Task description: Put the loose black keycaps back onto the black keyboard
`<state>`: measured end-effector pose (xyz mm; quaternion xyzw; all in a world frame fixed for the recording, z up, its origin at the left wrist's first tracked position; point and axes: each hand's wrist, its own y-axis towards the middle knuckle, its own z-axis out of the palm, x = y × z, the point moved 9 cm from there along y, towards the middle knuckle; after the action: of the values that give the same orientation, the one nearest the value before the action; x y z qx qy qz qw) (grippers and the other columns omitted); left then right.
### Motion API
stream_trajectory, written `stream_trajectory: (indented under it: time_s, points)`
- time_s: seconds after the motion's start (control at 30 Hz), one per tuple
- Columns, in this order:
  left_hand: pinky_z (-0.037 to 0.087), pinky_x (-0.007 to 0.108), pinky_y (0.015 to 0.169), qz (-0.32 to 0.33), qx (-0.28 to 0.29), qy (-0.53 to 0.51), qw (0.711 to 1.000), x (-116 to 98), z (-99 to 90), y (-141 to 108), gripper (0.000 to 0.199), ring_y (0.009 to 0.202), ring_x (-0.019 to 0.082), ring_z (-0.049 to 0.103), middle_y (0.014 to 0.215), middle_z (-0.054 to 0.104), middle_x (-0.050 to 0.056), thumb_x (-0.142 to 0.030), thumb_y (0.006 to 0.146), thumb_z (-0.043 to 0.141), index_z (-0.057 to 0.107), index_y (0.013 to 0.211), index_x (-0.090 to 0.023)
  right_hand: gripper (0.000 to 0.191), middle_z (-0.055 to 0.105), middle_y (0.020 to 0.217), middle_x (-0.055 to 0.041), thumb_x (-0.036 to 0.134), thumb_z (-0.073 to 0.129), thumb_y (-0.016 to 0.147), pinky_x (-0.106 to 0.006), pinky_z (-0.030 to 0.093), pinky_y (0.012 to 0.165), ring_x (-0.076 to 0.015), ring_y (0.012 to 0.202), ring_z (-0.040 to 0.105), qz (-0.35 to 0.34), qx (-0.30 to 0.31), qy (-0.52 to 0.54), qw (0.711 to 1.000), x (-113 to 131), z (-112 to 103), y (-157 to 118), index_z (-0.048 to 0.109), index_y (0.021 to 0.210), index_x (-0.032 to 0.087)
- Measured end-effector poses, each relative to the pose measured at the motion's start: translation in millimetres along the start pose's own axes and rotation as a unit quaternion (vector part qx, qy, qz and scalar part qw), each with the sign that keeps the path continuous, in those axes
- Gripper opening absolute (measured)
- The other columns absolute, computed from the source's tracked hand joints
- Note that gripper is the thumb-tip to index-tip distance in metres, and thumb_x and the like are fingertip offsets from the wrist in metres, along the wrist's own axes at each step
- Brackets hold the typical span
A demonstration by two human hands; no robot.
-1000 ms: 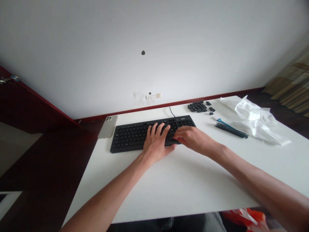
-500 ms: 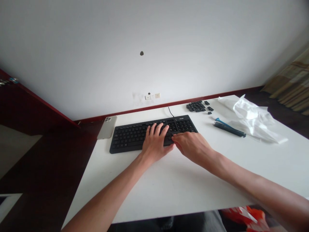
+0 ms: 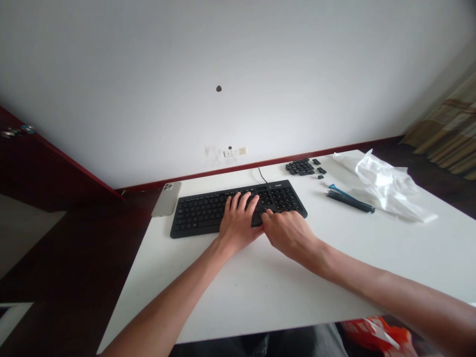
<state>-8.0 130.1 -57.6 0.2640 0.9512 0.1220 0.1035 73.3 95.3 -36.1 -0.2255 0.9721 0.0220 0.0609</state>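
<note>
Both hands (image 3: 238, 224) (image 3: 288, 232) at black keyboard (image 3: 203, 209)

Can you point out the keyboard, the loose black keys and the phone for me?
Keyboard (image 3: 203, 211): head view, on its left-hand keys.
Loose black keys (image 3: 299, 167): head view, middle of the main cluster.
Phone (image 3: 165, 201): head view, middle of its pale back.

Home, seemingly: curtain (image 3: 448, 134), red door (image 3: 46, 171), wall sockets (image 3: 235, 152).

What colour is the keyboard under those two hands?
The keyboard is black, shown best in the head view.
</note>
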Motion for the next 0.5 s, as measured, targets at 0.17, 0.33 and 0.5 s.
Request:
stream_trajectory:
  time_s: [0.17, 0.33, 0.5]
  points:
    - [0.022, 0.058, 0.124, 0.003, 0.002, 0.004, 1.0, -0.8, -0.8, -1.3, 0.067, 0.148, 0.035, 0.032, 0.16, 0.041, 0.009, -0.042, 0.092, 0.056, 0.042, 0.154, -0.023, 0.04, 0.073, 0.108, -0.0248, -0.002, 0.039, 0.091, -0.029, 0.035, 0.046, -0.0221, 0.066, 0.071, -0.055, -0.015, -0.061, 0.996, 20.9, -1.6, -4.9, 0.062, 0.122, 0.007]
    - [0.022, 0.058, 0.124, 0.001, 0.005, 0.005, 1.0, -1.2, -1.9, -1.3, 0.063, 0.147, 0.034, 0.033, 0.16, 0.041, 0.009, -0.036, 0.095, 0.05, 0.04, 0.155, -0.023, 0.041, 0.073, 0.108, -0.027, -0.004, 0.039, 0.09, -0.026, 0.038, 0.047, -0.0231, 0.07, 0.073, -0.093, -0.028, -0.11, 0.989, 31.5, 1.3, -6.6, 0.06, 0.125, 0.006]
    - [0.022, 0.058, 0.124, 0.003, 0.007, 0.004, 1.0, -0.8, -0.5, -1.3, 0.064, 0.147, 0.034, 0.033, 0.16, 0.041, 0.009, -0.035, 0.094, 0.05, 0.039, 0.156, -0.023, 0.038, 0.074, 0.103, -0.0264, -0.004, 0.04, 0.09, -0.027, 0.038, 0.047, -0.0283, 0.08, 0.075, -0.116, -0.037, -0.123, 0.985, 34.5, 2.2, -4.8, 0.062, 0.119, 0.006]
